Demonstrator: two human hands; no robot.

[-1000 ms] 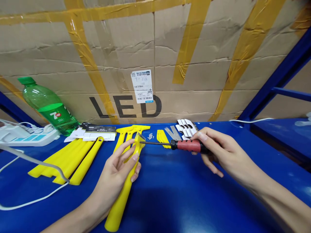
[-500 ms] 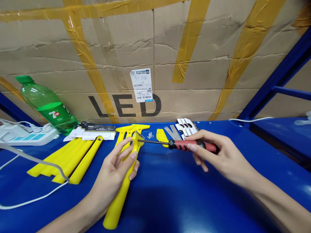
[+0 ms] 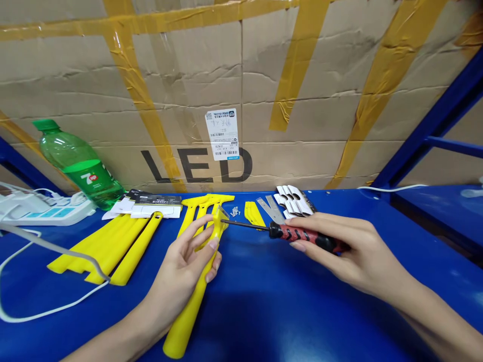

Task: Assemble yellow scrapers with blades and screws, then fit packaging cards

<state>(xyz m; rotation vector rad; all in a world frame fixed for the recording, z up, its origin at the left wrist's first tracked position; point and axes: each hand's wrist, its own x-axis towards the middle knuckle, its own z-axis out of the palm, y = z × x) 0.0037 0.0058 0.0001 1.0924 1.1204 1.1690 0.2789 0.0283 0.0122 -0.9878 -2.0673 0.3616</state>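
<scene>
Fingers of my left hand (image 3: 190, 261) wrap round the upper part of a yellow scraper (image 3: 183, 319), its long handle slanting down toward me. A small metal blade shows at its head. My right hand (image 3: 347, 246) is closed on the red and black grip of a screwdriver (image 3: 298, 234). The screwdriver's dark shaft points left, and its tip meets the side of the scraper head. Behind my left hand lie several yellow scraper heads with stems (image 3: 204, 201). Beyond the shaft are small yellow plates (image 3: 254, 213), loose metal blades (image 3: 270, 208) and a tiny pile of screws (image 3: 234, 211).
Yellow handles (image 3: 101, 246) lie at the left beside printed cards (image 3: 154, 205). A green soda bottle (image 3: 81, 166) leans near a white power strip (image 3: 56, 208) with cables. White blade holders (image 3: 294, 201) sit at the back. A large cardboard box (image 3: 302, 151) stands behind the blue table (image 3: 264, 311).
The view has shifted slightly. My right hand has turned a little round the screwdriver grip, its fingers now straighter. My left hand still holds the scraper, and the tip remains at its head.
</scene>
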